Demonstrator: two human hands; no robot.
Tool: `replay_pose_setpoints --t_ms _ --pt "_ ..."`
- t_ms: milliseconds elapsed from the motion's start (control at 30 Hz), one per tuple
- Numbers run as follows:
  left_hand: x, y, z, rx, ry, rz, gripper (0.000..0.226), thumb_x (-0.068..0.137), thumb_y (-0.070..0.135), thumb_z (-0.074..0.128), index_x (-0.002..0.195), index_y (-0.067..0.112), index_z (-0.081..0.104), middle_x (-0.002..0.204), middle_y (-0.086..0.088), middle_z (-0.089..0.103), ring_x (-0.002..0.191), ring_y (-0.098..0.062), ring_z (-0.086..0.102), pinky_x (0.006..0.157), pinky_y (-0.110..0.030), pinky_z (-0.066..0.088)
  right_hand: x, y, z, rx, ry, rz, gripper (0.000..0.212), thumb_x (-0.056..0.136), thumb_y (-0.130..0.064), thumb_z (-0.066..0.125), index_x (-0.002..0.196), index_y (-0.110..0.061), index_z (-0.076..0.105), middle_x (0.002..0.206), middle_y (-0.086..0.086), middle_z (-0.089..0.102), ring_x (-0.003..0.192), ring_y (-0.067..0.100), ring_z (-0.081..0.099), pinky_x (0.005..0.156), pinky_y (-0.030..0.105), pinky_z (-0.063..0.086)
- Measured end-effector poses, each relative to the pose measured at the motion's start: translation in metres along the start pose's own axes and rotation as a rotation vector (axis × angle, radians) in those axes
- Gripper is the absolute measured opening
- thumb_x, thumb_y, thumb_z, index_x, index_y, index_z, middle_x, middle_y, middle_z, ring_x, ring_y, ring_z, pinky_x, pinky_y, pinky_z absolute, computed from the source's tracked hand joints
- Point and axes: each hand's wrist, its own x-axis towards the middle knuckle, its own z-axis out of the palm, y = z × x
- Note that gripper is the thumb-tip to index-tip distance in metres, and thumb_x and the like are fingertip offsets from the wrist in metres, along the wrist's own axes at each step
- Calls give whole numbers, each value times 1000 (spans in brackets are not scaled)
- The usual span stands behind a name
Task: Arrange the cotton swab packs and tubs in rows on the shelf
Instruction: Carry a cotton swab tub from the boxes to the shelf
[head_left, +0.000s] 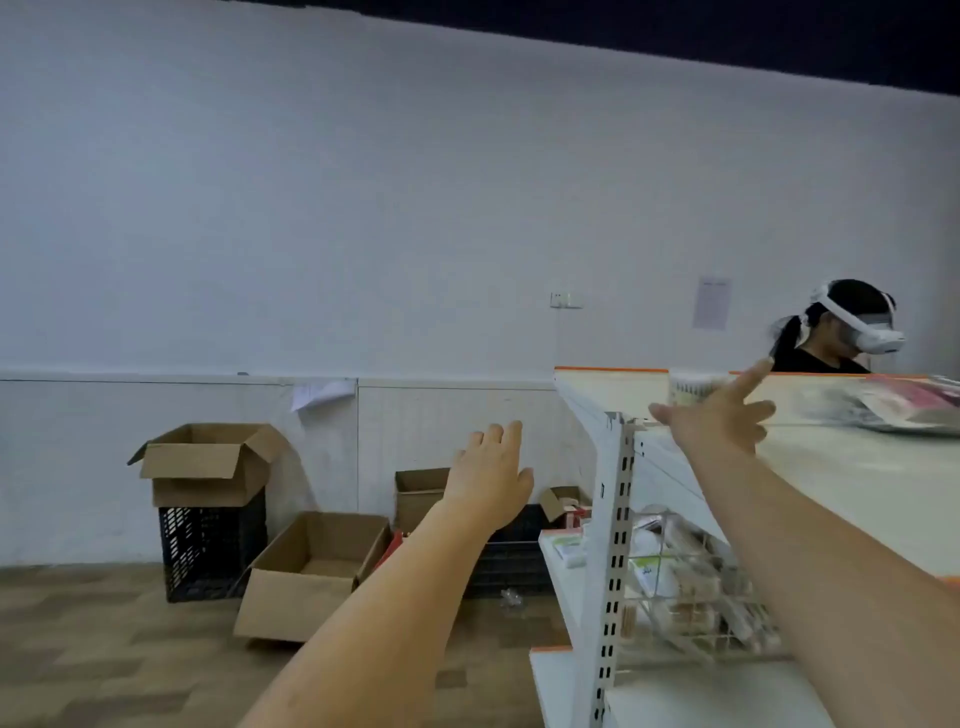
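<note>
Blurred tub (691, 387), label unreadable

I see an open brown cardboard box (208, 457) sitting on a black slotted plastic crate (208, 551) against the white wall (363, 208). A second open cardboard box (311, 577) rests on the wood-patterned floor (104, 649) beside it. Behind the shelving, another person wears a white headset (857, 327).
</note>
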Motion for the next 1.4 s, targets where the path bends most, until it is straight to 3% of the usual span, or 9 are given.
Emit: replay_pose_setpoints --t_ms 100,233,400,533,867,1000,1233,1400 --pt "14 -1 4 20 0 3 57 96 28 40 145 13 14 144 -10 32 127 -26 33 103 -38 36 9 2 9 -34 -57 18 116 77 -7 71 143 -33 -21 144 20 16 119 41 37 94 47 37" --pt "25 -2 13 30 -27 7 58 95 27 41 145 13 14 144 -9 31 128 -26 33 102 -38 35 22 10 22 -10 -48 -66 98 80 0 60 145 -32 -5 127 22 36 109 43 48 88 47 45" --pt "20 -7 27 21 -52 -15 60 95 27 42 145 14 14 144 -10 31 129 -26 32 105 -40 34 14 6 20 -17 -35 -168 93 78 -3 68 142 -27 5 125 20 41 106 41 50 72 39 39" --pt "12 -20 31 32 -33 -28 59 95 27 42 145 14 15 143 -9 33 127 -25 34 102 -39 36 -13 -2 25 -42 -63 -378 95 76 -20 74 143 -21 7 127 18 41 103 37 53 69 36 37" --pt "-33 -94 37 68 -14 -118 60 94 26 46 145 15 17 144 -7 33 128 -25 34 103 -39 37 -108 -2 100 165 -269 -628 87 74 -35 75 138 -22 17 122 8 44 90 19 48 72 32 42" --pt "-56 -130 39 110 -36 -191 62 94 29 48 145 15 16 146 -8 31 132 -25 32 106 -39 35 -137 -2 130 188 -331 -624 89 72 -35 77 138 -20 19 127 9 44 105 25 53 75 31 43" --pt "-79 -173 46 107 -50 -265 55 95 27 46 143 14 22 140 -8 38 127 -25 35 97 -36 37 -167 14 186 193 -463 -596 88 71 -35 77 136 -20 20 127 7 45 106 23 53 77 33 46" --pt "-70 -194 67 104 -92 -335 60 95 31 47 145 15 19 145 -8 34 132 -26 31 102 -38 35 -166 23 231 227 -562 -571 88 70 -32 79 136 -20 22 129 7 43 110 23 52 84 34 49"
